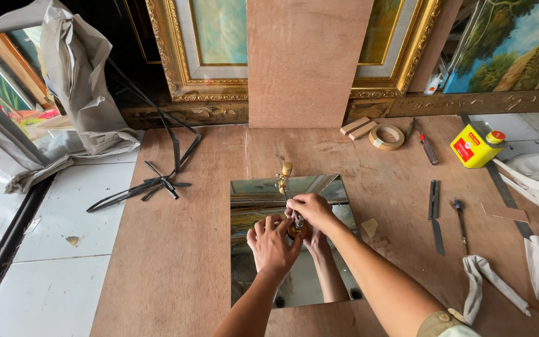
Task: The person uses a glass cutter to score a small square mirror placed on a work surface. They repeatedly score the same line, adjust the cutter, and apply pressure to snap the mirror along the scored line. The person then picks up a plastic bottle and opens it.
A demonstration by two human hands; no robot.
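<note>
One yellow tin (474, 147) with a red cap stands upright near the far right corner of the plywood desk (176, 249); what it holds cannot be seen. A single roll of tape (387, 136) lies flat to its left, with two small wood blocks (357, 128) just beside the roll.

A square mirror (254, 249) lies flat in the middle of the desk, and both hands work over it. The right hand (311, 211) has its fingers pinched on the slim stem of a brass-headed cutter (284, 178), which stands tilted on the glass with its brass head pointing away. The left hand (271, 244) has its fingers curled together around the tool's dark lower end, touching the right hand.

Right of the mirror lie three long tools: a red-handled screwdriver (428, 150), a flat metal blade (435, 215) and a thin dark-handled driver (460, 221). One white rag (485, 281) lies near the right forearm. A bundle of black strips (151, 184) rests on the desk's left side.
</note>
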